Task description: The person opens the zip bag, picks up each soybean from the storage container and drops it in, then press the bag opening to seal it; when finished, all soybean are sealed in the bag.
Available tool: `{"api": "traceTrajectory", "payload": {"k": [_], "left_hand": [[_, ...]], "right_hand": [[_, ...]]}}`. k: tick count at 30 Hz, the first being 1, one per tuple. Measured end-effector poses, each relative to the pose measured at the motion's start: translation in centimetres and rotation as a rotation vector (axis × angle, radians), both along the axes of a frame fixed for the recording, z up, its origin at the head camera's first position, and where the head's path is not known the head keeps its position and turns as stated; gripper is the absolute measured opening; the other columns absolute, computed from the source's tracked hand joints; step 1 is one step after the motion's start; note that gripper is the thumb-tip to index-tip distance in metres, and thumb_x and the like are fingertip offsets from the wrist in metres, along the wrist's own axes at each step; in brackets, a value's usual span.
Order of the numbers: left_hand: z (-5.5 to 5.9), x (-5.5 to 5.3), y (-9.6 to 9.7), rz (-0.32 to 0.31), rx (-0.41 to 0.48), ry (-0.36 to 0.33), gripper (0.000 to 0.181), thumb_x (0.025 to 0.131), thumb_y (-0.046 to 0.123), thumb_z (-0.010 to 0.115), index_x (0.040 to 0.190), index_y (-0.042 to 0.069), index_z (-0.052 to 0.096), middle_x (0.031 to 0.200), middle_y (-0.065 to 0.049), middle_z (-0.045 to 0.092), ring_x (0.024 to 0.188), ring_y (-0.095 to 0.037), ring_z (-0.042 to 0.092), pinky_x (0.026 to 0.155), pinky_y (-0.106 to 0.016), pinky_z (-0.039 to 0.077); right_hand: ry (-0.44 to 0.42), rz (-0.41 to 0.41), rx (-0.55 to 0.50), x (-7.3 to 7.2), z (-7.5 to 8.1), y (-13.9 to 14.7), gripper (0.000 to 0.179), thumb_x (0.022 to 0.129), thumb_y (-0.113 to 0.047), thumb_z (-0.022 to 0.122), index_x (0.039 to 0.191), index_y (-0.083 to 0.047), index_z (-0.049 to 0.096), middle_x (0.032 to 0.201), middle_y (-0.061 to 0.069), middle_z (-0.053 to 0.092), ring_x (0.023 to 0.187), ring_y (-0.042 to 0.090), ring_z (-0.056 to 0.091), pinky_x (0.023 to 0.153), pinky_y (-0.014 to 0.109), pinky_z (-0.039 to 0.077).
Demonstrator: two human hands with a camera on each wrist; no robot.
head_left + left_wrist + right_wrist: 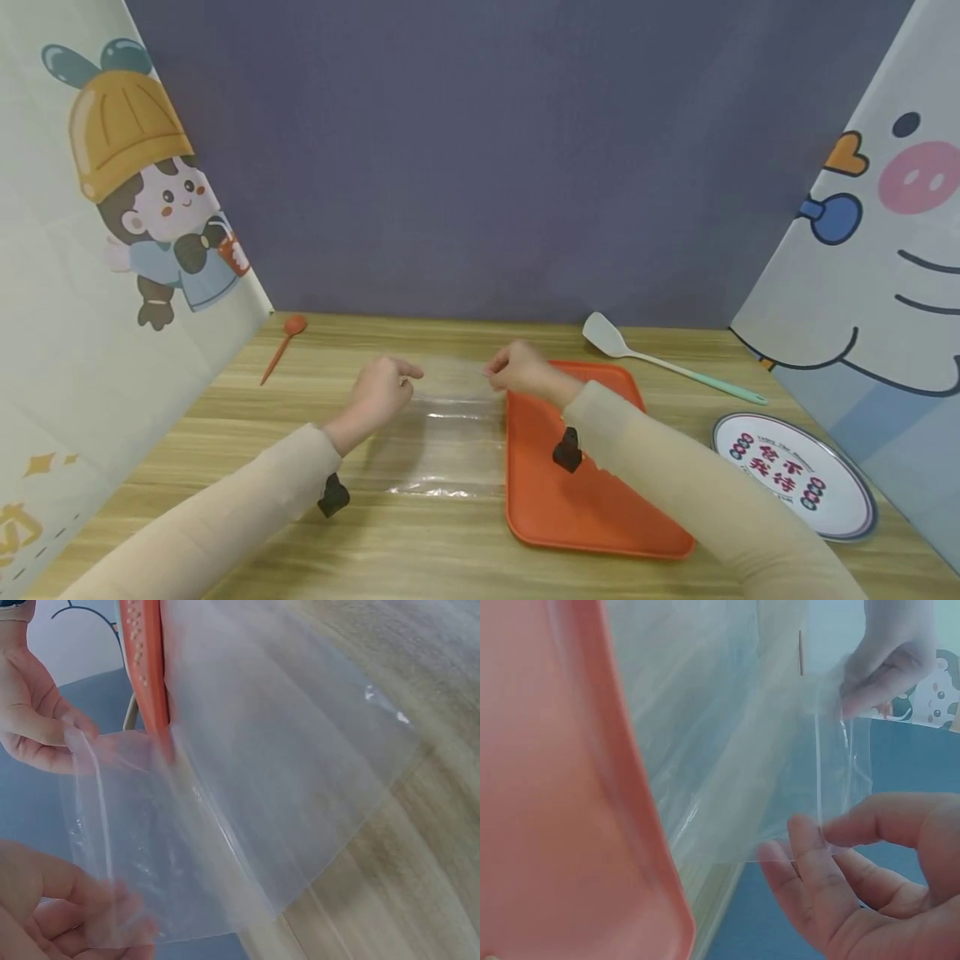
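A transparent plastic zip bag (450,446) lies along the wooden table with its far, open-end strip lifted between both hands. My left hand (378,390) pinches the left corner of that strip; in the left wrist view its fingers (64,889) show through the film. At the opposite corner, my right hand (525,369) holds the edge between thumb and fingers, seen closely in the right wrist view, where the thumb meets the film beside a pale seal line. The bag's right side reaches an orange tray (592,500), and my right forearm passes over that tray.
A white plate with printed characters (795,475) stands at the right. Behind it lies a spatula (667,362) with a pale green handle. A small orange-red spoon (285,346) rests at the back left. Printed panels and a dark blue wall (487,167) enclose the table.
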State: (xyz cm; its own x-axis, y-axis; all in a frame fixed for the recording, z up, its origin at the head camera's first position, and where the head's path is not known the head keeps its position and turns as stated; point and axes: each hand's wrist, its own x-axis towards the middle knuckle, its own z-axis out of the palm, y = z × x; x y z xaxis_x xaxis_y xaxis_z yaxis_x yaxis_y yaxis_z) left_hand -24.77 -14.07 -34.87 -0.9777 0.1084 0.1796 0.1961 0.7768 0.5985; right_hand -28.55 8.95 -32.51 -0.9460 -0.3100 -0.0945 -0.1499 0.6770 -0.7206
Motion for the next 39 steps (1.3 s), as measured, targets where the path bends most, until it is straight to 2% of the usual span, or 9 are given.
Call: {"api": "traceTrajectory", "payload": {"k": [4, 7, 8, 12, 14, 15, 20, 30, 39], "left_hand": [[-0.2, -0.1, -0.1, 0.006, 0.02, 0.04, 0.029, 0.088, -0.002, 0.054, 0.109, 0.003, 0.072, 0.117, -0.019, 0.068, 0.042, -0.004, 0.03, 0.038, -0.016, 0.031], [-0.3, 0.0, -0.1, 0.005, 0.056, 0.044, 0.036, 0.083, -0.008, 0.051, 0.111, 0.002, 0.071, 0.118, -0.021, 0.067, 0.043, -0.009, 0.033, 0.036, -0.016, 0.029], [-0.3, 0.0, -0.1, 0.004, 0.063, 0.047, 0.038, 0.081, -0.009, 0.051, 0.112, 0.003, 0.071, 0.119, -0.022, 0.067, 0.047, -0.01, 0.042, 0.035, -0.016, 0.03], [-0.5, 0.5, 0.0, -0.034, 0.075, 0.035, 0.046, 0.078, -0.011, 0.054, 0.12, 0.002, 0.066, 0.126, -0.023, 0.063, 0.048, -0.012, 0.044, 0.036, -0.016, 0.033], [-0.7, 0.7, 0.0, -0.055, 0.082, 0.024, 0.047, 0.079, -0.01, 0.055, 0.124, 0.002, 0.064, 0.128, -0.023, 0.061, 0.042, -0.009, 0.041, 0.035, -0.016, 0.034], [-0.7, 0.8, 0.1, -0.065, 0.085, 0.014, 0.048, 0.079, -0.009, 0.056, 0.126, 0.002, 0.062, 0.13, -0.023, 0.06, 0.039, -0.007, 0.031, 0.035, -0.015, 0.033], [-1.0, 1.2, 0.2, -0.102, 0.041, 0.042, 0.052, 0.08, -0.008, 0.06, 0.131, 0.002, 0.059, 0.132, -0.02, 0.06, 0.037, -0.004, 0.028, 0.034, -0.015, 0.032], [-0.6, 1.7, 0.9, -0.101, 0.006, 0.043, 0.056, 0.079, -0.006, 0.063, 0.134, 0.004, 0.056, 0.135, -0.017, 0.058, 0.038, -0.005, 0.03, 0.033, -0.017, 0.034], [-0.8, 1.8, 0.7, -0.114, -0.034, 0.034, 0.056, 0.08, -0.001, 0.066, 0.135, 0.003, 0.055, 0.139, -0.016, 0.055, 0.038, -0.005, 0.03, 0.037, -0.018, 0.04]], "right_hand": [[0.017, 0.002, 0.004, 0.2, -0.2, 0.1, 0.024, 0.085, -0.005, 0.067, 0.107, 0.004, 0.071, 0.098, 0.013, 0.072, 0.09, 0.02, 0.067, 0.077, 0.03, 0.059], [0.043, -0.004, 0.02, 0.2, -0.5, 0.3, 0.022, 0.086, -0.009, 0.069, 0.105, 0.003, 0.072, 0.097, 0.012, 0.073, 0.089, 0.02, 0.066, 0.076, 0.03, 0.057], [0.048, -0.008, 0.024, 0.1, -0.6, 0.4, 0.022, 0.087, -0.01, 0.069, 0.104, 0.003, 0.072, 0.097, 0.012, 0.073, 0.089, 0.02, 0.065, 0.076, 0.03, 0.057], [0.033, -0.034, 0.012, 0.1, -1.1, 0.5, 0.021, 0.089, -0.013, 0.068, 0.104, 0.001, 0.072, 0.1, 0.011, 0.072, 0.09, 0.019, 0.064, 0.075, 0.029, 0.056], [0.02, -0.045, -0.007, 0.1, -1.4, 0.6, 0.022, 0.089, -0.012, 0.068, 0.106, 0.001, 0.072, 0.103, 0.012, 0.072, 0.093, 0.021, 0.064, 0.076, 0.03, 0.056], [0.018, -0.048, -0.015, 0.2, -1.5, 0.6, 0.022, 0.089, -0.012, 0.067, 0.107, 0.001, 0.072, 0.105, 0.012, 0.072, 0.096, 0.022, 0.064, 0.077, 0.03, 0.056], [0.018, -0.047, -0.041, 0.2, -1.9, 0.8, 0.024, 0.089, -0.014, 0.066, 0.109, -0.002, 0.072, 0.114, 0.014, 0.07, 0.107, 0.027, 0.064, 0.084, 0.035, 0.057], [-0.081, -0.03, -0.218, -0.4, -0.2, 3.8, 0.034, 0.092, -0.016, 0.064, 0.121, 0.001, 0.065, 0.119, 0.018, 0.067, 0.11, 0.033, 0.065, 0.098, 0.046, 0.053], [-0.059, -0.035, -0.077, -2.0, -0.6, 9.4, 0.028, 0.092, -0.014, 0.064, 0.118, -0.002, 0.066, 0.125, 0.017, 0.063, 0.112, 0.037, 0.061, 0.095, 0.047, 0.054]]}}
